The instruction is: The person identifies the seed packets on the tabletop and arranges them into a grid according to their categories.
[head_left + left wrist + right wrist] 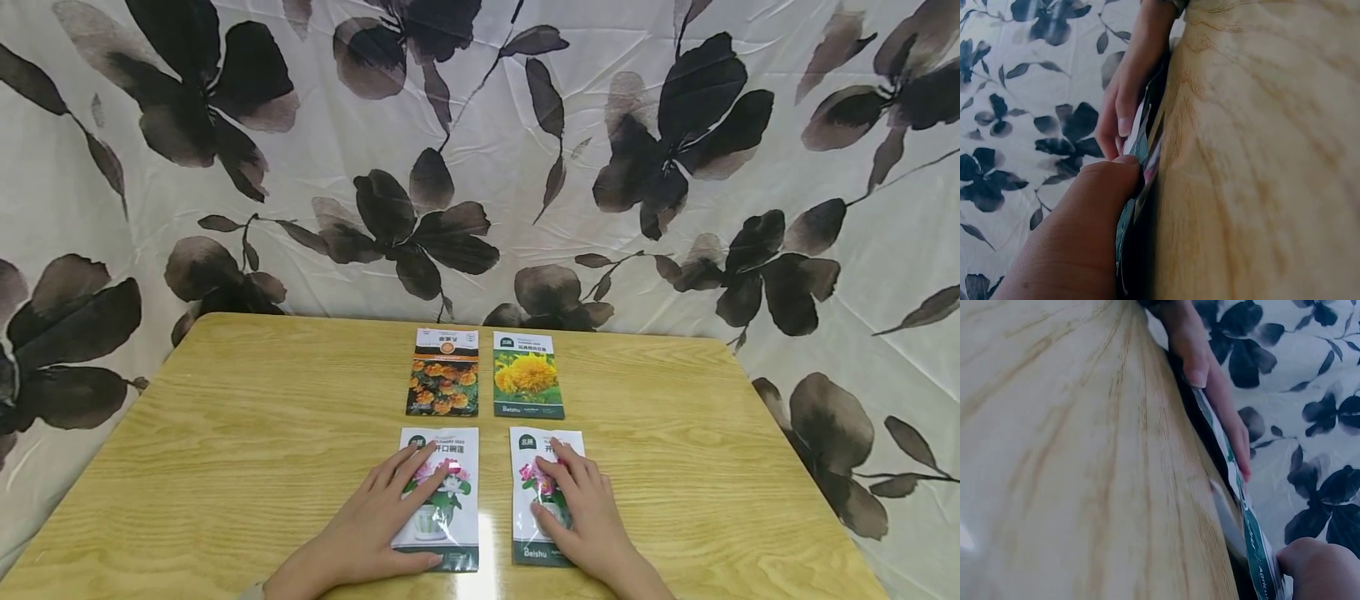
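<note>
In the head view my left hand [375, 518] rests on a white seed packet [459, 525] with pink flowers in a pot, its fingers spread across the picture and thumb along the dark bottom band. To its right, my right hand [588, 515] lies over a similar seed packet [523, 533], covering much of its right side. Both packets lie flat, side by side with a narrow gap. In the left wrist view the left thumb [1094, 194] touches its packet's edge. The right wrist view shows the right thumb [1322, 565] beside the green-banded packet [1254, 550].
Just beyond lie two more seed packets: one with orange flowers [444, 383], its top label upside down, and one with a yellow bloom [528, 377]. All rest on a wood-grain table [285, 417]. A floral curtain [525, 150] hangs behind its far edge.
</note>
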Available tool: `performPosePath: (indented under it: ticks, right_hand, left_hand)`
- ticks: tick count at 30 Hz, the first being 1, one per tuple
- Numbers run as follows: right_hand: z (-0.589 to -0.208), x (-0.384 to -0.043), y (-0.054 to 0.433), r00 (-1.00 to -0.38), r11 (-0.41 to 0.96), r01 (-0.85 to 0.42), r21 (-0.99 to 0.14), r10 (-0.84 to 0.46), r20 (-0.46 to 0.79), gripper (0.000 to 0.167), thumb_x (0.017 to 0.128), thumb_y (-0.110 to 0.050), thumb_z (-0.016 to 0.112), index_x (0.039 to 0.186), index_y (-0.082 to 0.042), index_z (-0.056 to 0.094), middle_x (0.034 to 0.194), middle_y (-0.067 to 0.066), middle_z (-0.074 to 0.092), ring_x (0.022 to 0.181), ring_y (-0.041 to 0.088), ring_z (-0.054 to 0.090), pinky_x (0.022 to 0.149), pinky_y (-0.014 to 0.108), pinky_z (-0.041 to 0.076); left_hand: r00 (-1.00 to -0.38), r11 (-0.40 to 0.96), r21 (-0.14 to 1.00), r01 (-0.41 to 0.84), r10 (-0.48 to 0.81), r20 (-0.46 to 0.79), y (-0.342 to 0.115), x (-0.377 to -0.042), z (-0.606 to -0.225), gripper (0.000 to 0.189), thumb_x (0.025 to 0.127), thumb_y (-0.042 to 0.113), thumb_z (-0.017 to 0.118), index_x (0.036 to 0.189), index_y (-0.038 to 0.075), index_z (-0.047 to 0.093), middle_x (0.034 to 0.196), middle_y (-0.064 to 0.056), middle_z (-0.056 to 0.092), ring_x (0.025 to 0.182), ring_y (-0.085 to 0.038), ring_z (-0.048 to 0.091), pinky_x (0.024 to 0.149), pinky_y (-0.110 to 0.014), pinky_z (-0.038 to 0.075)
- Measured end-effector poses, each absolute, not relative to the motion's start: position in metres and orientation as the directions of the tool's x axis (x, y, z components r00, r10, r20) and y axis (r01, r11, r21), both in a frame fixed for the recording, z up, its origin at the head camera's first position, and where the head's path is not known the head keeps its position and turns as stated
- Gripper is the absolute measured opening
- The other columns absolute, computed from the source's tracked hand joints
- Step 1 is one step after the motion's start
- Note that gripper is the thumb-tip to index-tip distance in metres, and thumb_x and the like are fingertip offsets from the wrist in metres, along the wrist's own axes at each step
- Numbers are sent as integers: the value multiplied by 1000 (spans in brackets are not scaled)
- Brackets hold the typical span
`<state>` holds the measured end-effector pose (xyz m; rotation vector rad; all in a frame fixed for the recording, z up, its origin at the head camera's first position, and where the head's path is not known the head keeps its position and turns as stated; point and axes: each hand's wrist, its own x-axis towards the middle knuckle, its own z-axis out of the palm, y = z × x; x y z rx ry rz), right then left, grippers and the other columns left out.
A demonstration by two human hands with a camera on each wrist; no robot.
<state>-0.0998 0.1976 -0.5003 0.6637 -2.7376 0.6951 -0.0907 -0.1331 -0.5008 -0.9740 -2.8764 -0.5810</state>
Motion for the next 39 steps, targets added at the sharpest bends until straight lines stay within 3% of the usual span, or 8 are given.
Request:
performPosePath:
  ticks: [39]
  right_hand:
    - [-494,-95,182,-874,761,-484,-431,-391,289,58,89,-41,70,142,-23,54,158,3,33,139,23,33,95,47,38]
  left_hand:
    - [-818,737,370,565,560,132,-133,-89,-494,99,80,84,49,159,34,20,167,0,9,149,-29,13,110,-60,26]
